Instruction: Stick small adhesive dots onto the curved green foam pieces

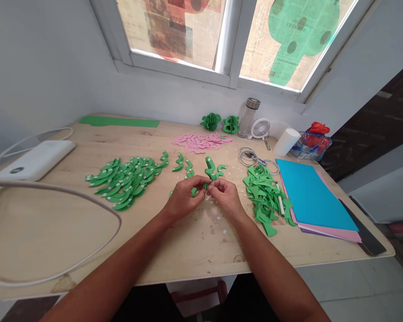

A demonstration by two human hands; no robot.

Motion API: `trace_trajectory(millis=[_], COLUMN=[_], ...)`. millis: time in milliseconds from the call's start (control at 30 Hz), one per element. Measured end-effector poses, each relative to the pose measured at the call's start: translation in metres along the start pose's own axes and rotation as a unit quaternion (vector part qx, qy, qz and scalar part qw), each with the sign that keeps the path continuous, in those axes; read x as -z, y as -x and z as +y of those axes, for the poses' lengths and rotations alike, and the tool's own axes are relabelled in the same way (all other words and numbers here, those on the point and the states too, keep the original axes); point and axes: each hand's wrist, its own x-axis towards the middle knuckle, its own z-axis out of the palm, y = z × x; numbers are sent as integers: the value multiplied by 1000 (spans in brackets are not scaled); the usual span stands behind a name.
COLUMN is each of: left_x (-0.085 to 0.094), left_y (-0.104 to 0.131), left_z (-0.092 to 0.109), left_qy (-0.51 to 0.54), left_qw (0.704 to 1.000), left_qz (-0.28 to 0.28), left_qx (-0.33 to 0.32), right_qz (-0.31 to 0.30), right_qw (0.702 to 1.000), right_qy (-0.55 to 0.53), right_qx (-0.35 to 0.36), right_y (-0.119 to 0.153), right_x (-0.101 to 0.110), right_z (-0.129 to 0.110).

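Both hands meet over the middle of the table, fingertips pinched on a curved green paper piece [209,166] that stands up between them. My left hand [185,197] grips its lower left side, and my right hand [225,195] grips it from the right. Close by lie a few loose green curved pieces [178,162]. Further left spreads a large heap of green curved pieces with white patches [128,179]. Right of my right hand is a pile of green paper scraps [262,197] with a white pen [281,206] on it.
Pink cutouts [201,142] and two green paper shapes [211,121] lie toward the wall, near a bottle [248,117] and small fan [261,128]. Tape rolls [248,157] and blue sheets [315,194] are at right. A white power bank [35,160] and looping cable [97,203] occupy the left.
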Motion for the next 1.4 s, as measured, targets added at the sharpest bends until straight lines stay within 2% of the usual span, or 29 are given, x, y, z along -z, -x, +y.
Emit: trace_trajectory(millis=[133, 267, 433, 667, 900, 967, 1100, 1267, 1400], left_x=[0, -1, -2, -4, -4, -5, -5, -2, 0], left_y=[0, -1, -2, -2, -1, -1, -1, -1, -2], left_z=[1, 1, -3, -9, -5, -4, -5, -2, 2], left_qy=[55, 79, 112, 169, 144, 137, 153, 258, 294], left_qw=[998, 995, 990, 979, 984, 985, 982, 952, 935], left_qz=[-5, 20, 30, 48, 32, 25, 19, 0, -28], left_qx=[33, 63, 84, 99, 98, 98, 108, 163, 197], right_qz=[8, 6, -2, 108, 86, 90, 60, 55, 56], right_qw=[999, 995, 995, 992, 995, 994, 995, 991, 987], right_qy=[44, 93, 91, 39, -50, -65, -84, -123, -148], right_qx=[23, 39, 46, 44, 3, 4, 16, 16, 27], right_y=[-2, -3, -3, -2, -3, -3, -2, -1, -1], right_x=[2, 2, 2, 5, 3, 3, 3, 3, 3], right_z=[5, 12, 12, 0, -1, 0, 1, -2, -3])
